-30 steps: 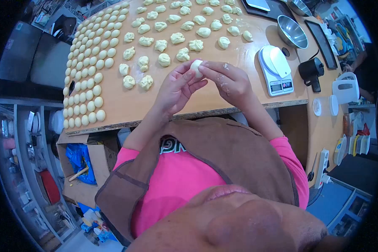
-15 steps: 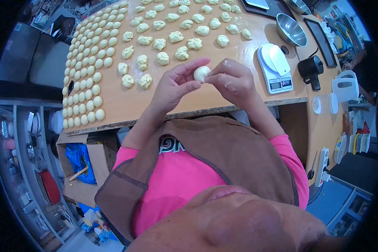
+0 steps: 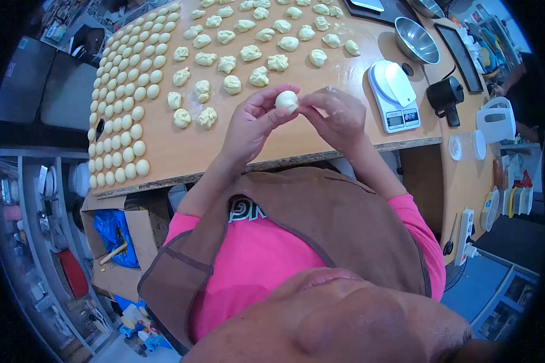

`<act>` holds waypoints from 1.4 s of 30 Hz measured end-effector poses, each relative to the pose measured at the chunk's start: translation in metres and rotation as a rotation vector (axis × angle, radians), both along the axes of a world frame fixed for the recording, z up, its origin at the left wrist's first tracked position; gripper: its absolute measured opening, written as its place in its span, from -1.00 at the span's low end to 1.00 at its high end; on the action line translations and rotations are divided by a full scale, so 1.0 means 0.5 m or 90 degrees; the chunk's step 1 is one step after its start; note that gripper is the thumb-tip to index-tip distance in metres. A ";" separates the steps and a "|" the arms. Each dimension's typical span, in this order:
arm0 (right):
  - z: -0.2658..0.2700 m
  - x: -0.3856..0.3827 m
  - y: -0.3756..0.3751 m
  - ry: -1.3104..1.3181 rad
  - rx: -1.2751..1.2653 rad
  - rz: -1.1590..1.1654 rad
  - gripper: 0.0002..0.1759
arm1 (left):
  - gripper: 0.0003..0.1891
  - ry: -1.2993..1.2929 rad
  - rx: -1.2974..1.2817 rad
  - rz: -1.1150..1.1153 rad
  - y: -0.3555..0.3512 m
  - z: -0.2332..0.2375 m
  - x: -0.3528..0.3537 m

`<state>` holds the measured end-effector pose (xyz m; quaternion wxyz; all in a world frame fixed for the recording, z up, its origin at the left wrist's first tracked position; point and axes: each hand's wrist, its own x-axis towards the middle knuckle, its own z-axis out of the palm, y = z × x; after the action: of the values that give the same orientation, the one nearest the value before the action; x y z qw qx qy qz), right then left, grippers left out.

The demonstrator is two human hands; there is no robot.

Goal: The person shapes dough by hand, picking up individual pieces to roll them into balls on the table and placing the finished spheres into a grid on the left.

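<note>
A smooth, pale dough ball (image 3: 286, 101) is held above the front part of the wooden table. My left hand (image 3: 257, 118) curls round its left side, thumb below and fingers behind. From the right, my right hand (image 3: 339, 118) pinches at the ball's edge with thumb and forefinger; flour marks its knuckles. Whatever lies inside that pinch is hidden. Just beyond my hands are rough, uneven dough pieces (image 3: 259, 76), spread across the table's middle. Smooth round dough balls (image 3: 137, 131) lie in rows along the left side.
A white kitchen scale (image 3: 394, 91) stands right of my hands, with a steel bowl (image 3: 417, 41) behind it. Farther right are a black jug (image 3: 445, 98) and a dark tray (image 3: 460, 59). An open cardboard box (image 3: 140, 236) sits below the table's front edge (image 3: 272, 164). Another person's arm (image 3: 515, 78) shows at far right.
My right hand has turned and its fingers have shifted on the ball's right edge. The ball has moved slightly up and left within my left hand. The view has shifted a little.
</note>
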<state>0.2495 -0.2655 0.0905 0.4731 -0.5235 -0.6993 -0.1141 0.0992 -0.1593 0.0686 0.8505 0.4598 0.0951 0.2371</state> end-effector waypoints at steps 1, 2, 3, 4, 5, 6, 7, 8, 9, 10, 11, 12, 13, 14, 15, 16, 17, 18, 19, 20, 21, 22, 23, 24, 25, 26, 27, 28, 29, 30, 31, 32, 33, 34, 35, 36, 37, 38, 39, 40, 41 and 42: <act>0.019 -0.010 0.002 0.041 -0.005 -0.017 -0.78 | -0.59 0.014 0.054 -0.009 0.003 0.000 -0.003; 0.028 -0.015 0.003 0.083 -0.010 -0.035 -0.80 | -0.59 0.015 0.052 -0.009 0.007 0.002 -0.006; 0.023 -0.011 0.000 0.084 -0.013 -0.035 -0.80 | -0.59 0.031 0.091 -0.033 0.013 0.005 -0.010; 0.014 -0.003 -0.004 0.058 -0.045 0.000 -0.79 | -0.60 0.047 0.130 -0.057 0.017 0.006 -0.011; 0.006 0.003 -0.005 0.031 -0.076 0.036 -0.78 | -0.60 0.047 0.130 -0.058 0.017 0.006 -0.010; 0.000 0.004 -0.004 0.032 -0.076 0.035 -0.78 | -0.60 0.038 0.125 -0.053 0.017 0.005 -0.008; -0.006 0.006 -0.004 0.004 -0.067 0.017 -0.77 | -0.61 0.029 0.119 -0.049 0.016 0.004 -0.006; -0.009 0.007 -0.004 -0.024 -0.059 0.000 -0.76 | -0.61 0.031 0.117 -0.050 0.016 -0.001 -0.002; -0.011 0.012 0.003 -0.021 -0.061 -0.001 -0.76 | -0.61 0.023 0.099 -0.008 0.018 -0.011 0.005; -0.012 0.020 0.015 -0.042 0.003 -0.007 -0.78 | -0.62 0.016 0.082 0.033 0.021 -0.022 0.011; -0.014 0.024 0.022 -0.062 0.067 -0.013 -0.79 | -0.62 0.018 0.081 0.032 0.027 -0.035 0.015; -0.018 0.030 0.017 -0.060 0.065 -0.014 -0.79 | -0.55 0.090 0.180 0.043 0.032 -0.053 0.020; -0.026 0.042 0.005 0.029 0.053 -0.080 -0.81 | -0.48 0.162 0.279 0.053 0.037 -0.070 0.024; -0.035 0.053 -0.009 0.118 0.040 -0.146 -0.84 | -0.48 0.166 0.274 0.051 0.041 -0.087 0.031; -0.047 0.066 -0.023 0.122 0.036 -0.149 -0.84 | -0.44 0.225 0.649 -0.001 0.044 -0.103 0.039; -0.064 0.079 -0.039 0.311 -0.086 -0.189 -0.87 | -0.40 0.274 1.023 -0.063 0.041 -0.111 0.043; -0.084 0.088 -0.052 0.501 -0.209 -0.228 -0.90 | -0.40 0.275 1.019 -0.071 0.032 -0.113 0.040; -0.116 0.098 -0.058 0.505 -0.212 -0.232 -0.90 | -0.37 0.297 1.101 -0.030 0.021 -0.108 0.038; -0.150 0.111 -0.054 0.433 -0.180 -0.209 -0.94 | -0.33 0.317 1.184 0.018 0.016 -0.096 0.038; -0.171 0.126 -0.047 0.360 -0.147 -0.186 -0.95 | -0.24 0.335 1.146 0.030 0.022 -0.073 0.037; -0.172 0.131 -0.039 0.360 -0.147 -0.187 -0.95 | -0.24 0.335 1.145 0.029 0.033 -0.056 0.031; -0.173 0.130 -0.030 0.319 -0.185 -0.222 -0.90 | -0.23 0.302 1.093 0.174 0.048 -0.043 0.018; -0.174 0.128 -0.020 0.276 -0.223 -0.255 -0.79 | -0.23 0.268 1.032 0.316 0.065 -0.039 0.001; -0.171 0.124 0.000 0.277 -0.224 -0.253 -0.79 | -0.23 0.209 0.996 0.393 0.094 -0.042 -0.020; -0.164 0.116 0.025 0.280 -0.205 -0.187 -0.83 | -0.24 0.148 0.956 0.468 0.127 -0.047 -0.042; -0.156 0.103 0.047 0.283 -0.185 -0.121 -0.86 | -0.29 0.104 0.893 0.545 0.151 -0.058 -0.060; -0.140 0.067 0.055 0.272 -0.311 -0.065 -0.87 | -0.35 0.060 0.825 0.619 0.171 -0.071 -0.080; -0.128 0.030 0.047 0.261 -0.436 -0.008 -0.88 | -0.37 0.059 0.815 0.696 0.190 -0.080 -0.112; -0.153 0.021 0.024 0.263 -0.434 -0.007 -0.88 | -0.40 0.057 0.808 0.772 0.213 -0.085 -0.149; -0.198 0.036 -0.015 0.152 -0.468 0.110 -0.88 | -0.39 0.030 0.800 0.803 0.224 -0.092 -0.169; -0.222 0.056 -0.041 0.040 -0.499 0.225 -0.88 | -0.37 0.003 0.792 0.833 0.234 -0.103 -0.187; -0.204 0.085 -0.041 0.028 -0.526 0.205 -0.86 | -0.37 -0.013 0.818 0.848 0.247 -0.119 -0.204; -0.188 0.112 -0.027 0.018 -0.555 0.186 -0.82 | -0.37 -0.013 0.821 0.847 0.254 -0.134 -0.213; -0.209 0.136 0.008 -0.139 -0.586 0.024 -0.83 | -0.40 0.004 0.831 0.860 0.259 -0.150 -0.217; -0.201 0.137 0.049 -0.106 -0.408 0.029 -0.82 | -0.43 0.021 0.839 0.872 0.262 -0.159 -0.219; -0.218 0.111 0.089 -0.038 -0.354 0.072 -0.81 | -0.44 0.005 0.803 0.879 0.263 -0.163 -0.217; -0.234 0.085 0.118 0.028 -0.299 0.114 -0.80 | -0.44 0.006 0.797 0.878 0.262 -0.167 -0.218; -0.215 0.047 0.105 0.049 -0.367 0.161 -0.81 | -0.44 0.000 0.824 0.880 0.267 -0.167 -0.219; -0.195 0.003 0.075 0.071 -0.432 0.208 -0.81 | -0.44 -0.007 0.853 0.882 0.274 -0.164 -0.220; -0.209 -0.005 0.043 0.029 -0.495 0.201 -0.83 | -0.44 -0.009 0.854 0.884 0.275 -0.163 -0.220; -0.203 0.022 0.028 0.026 -0.494 0.202 -0.83 | -0.44 -0.017 0.861 0.880 0.271 -0.162 -0.219; -0.179 0.052 0.016 -0.024 -0.653 0.146 -0.82 | -0.43 -0.025 0.867 0.876 0.270 -0.163 -0.219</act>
<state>0.2753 -0.2573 0.0010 0.1526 -0.6055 -0.7268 0.2861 -0.0104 -0.0241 -0.0128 0.0787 0.6940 0.1717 0.6948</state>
